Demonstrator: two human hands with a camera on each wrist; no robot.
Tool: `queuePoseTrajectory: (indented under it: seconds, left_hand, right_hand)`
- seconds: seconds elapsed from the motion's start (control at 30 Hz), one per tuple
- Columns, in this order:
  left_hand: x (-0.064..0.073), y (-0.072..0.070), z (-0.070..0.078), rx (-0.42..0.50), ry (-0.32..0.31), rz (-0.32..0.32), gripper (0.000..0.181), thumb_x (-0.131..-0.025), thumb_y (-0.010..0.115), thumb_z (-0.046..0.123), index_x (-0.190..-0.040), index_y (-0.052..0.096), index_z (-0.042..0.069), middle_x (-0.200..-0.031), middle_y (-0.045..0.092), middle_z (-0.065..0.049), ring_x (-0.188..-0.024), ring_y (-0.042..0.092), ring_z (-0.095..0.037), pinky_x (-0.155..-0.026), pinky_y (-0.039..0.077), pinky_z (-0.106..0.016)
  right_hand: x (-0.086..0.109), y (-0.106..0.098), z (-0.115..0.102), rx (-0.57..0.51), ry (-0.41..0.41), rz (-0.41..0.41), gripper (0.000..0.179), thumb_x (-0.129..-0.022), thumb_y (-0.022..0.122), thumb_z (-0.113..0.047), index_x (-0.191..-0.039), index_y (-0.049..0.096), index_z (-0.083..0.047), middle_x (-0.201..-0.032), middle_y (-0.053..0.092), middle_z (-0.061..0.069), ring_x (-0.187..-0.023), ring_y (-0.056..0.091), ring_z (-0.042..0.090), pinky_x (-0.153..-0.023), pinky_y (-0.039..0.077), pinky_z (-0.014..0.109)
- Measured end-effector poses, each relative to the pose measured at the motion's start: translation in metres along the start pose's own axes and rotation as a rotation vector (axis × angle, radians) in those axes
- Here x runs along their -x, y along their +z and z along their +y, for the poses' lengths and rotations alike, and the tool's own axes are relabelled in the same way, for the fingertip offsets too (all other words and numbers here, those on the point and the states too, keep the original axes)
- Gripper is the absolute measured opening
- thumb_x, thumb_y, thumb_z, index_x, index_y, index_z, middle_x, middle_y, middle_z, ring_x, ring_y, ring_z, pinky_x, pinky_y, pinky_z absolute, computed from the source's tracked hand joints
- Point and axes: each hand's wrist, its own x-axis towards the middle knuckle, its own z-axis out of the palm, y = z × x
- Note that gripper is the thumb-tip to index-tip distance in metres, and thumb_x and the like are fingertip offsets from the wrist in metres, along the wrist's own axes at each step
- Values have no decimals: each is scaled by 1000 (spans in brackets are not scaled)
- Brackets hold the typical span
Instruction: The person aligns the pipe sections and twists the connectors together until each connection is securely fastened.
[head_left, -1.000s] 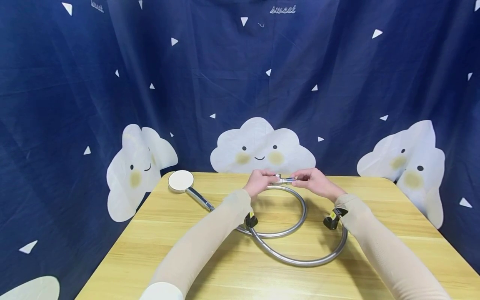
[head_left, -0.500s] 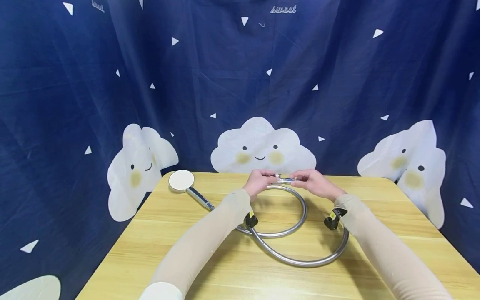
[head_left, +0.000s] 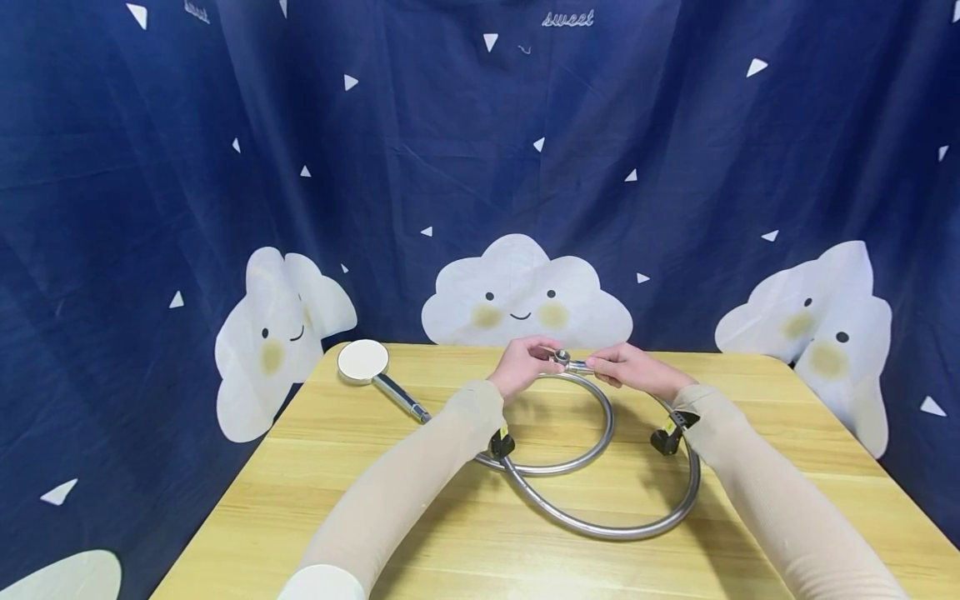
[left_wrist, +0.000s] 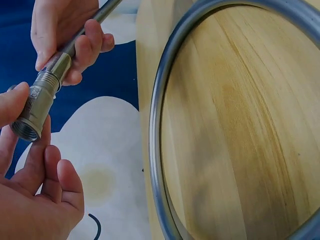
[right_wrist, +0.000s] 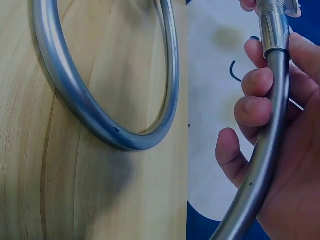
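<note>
My left hand (head_left: 517, 368) pinches a small metal threaded angle valve (head_left: 562, 357) between thumb and fingers above the far side of the table. Its round threaded opening shows in the left wrist view, where the valve body (left_wrist: 36, 106) has raised lettering. Against its other end sits the hose's chrome end nut (left_wrist: 61, 66), with some valve thread showing beside it. My right hand (head_left: 633, 369) grips the hose (right_wrist: 272, 115) just behind that nut, fingers curled round it. The grey shower hose (head_left: 600, 528) loops across the table below both hands.
A hand shower (head_left: 363, 362) with a pale round face lies at the table's back left, joined to the hose. The wooden table (head_left: 750, 467) ends just behind the hands at a blue curtain (head_left: 480, 150) printed with clouds.
The valve has turned, so its round end now faces the head camera. My right hand has rotated and shifted slightly right; the hose loop has moved a little with it.
</note>
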Motion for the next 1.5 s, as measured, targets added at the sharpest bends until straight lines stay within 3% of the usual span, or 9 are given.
queuePoseTrajectory:
  seconds: [0.2, 0.3, 0.47, 0.67, 0.97, 1.1, 1.4, 1.5]
  left_hand:
    - [-1, -1, -2, 7, -2, -1, 27, -72, 77, 5, -95, 68, 17, -88, 68, -1, -82, 63, -14, -76, 51, -29]
    - [-1, -2, -2, -7, 8, 5, 26, -71, 77, 6, -93, 69, 17, -87, 68, -1, -81, 62, -14, -76, 51, -28]
    - [-1, -1, -3, -26, 10, 10, 24, -71, 78, 7, -91, 71, 18, -87, 69, 2, -81, 61, -13, -75, 51, -28]
    - [0, -1, -4, -55, 7, 0, 23, -72, 77, 10, -93, 70, 16, -88, 69, 3, -83, 62, -12, -77, 50, -27]
    - [0, 0, -5, -68, -6, 14, 23, -73, 77, 13, -95, 70, 16, -89, 68, 4, -85, 61, -12, -78, 49, -27]
    - [1, 1, -6, -69, -13, 19, 25, -72, 78, 13, -96, 70, 16, -88, 68, 4, -84, 61, -11, -78, 49, -27]
    - [2, 2, -6, -61, -19, 27, 29, -72, 78, 14, -100, 70, 14, -91, 68, 3, -87, 61, -11, -81, 48, -27]
    - [1, 3, -7, -54, -24, 28, 30, -72, 78, 15, -100, 70, 14, -91, 68, 3, -87, 61, -11, -82, 48, -27]
  right_hand:
    - [2, 1, -8, -66, 43, 15, 29, -89, 61, -31, -108, 55, -12, -64, 43, 1, -54, 38, 16, -50, 32, 28]
    - [3, 0, -10, -84, 45, 21, 27, -88, 63, -26, -107, 55, -10, -65, 45, 3, -54, 39, 16, -50, 32, 27]
    - [1, -1, -4, -36, 20, 13, 22, -90, 58, -31, -98, 62, -11, -63, 44, 3, -54, 41, 15, -50, 33, 27]
    - [-1, -2, 0, 7, 8, -15, 42, -95, 49, -36, -77, 57, 1, -61, 42, 2, -55, 40, 14, -53, 32, 26]
    - [-1, -1, -2, -84, 62, -10, 27, -88, 63, -26, -108, 56, -10, -66, 45, 3, -54, 38, 15, -50, 30, 26]
    - [-1, -1, -1, -81, 41, -15, 23, -89, 61, -23, -105, 59, -7, -66, 45, 3, -54, 40, 15, -50, 31, 25]
    - [1, -3, 0, 5, 28, -31, 28, -93, 53, -37, -83, 65, -13, -59, 43, 0, -52, 40, 16, -50, 32, 26]
    - [0, -3, 0, 5, 43, -31, 27, -92, 53, -39, -87, 66, -15, -59, 43, 0, -52, 40, 17, -50, 31, 25]
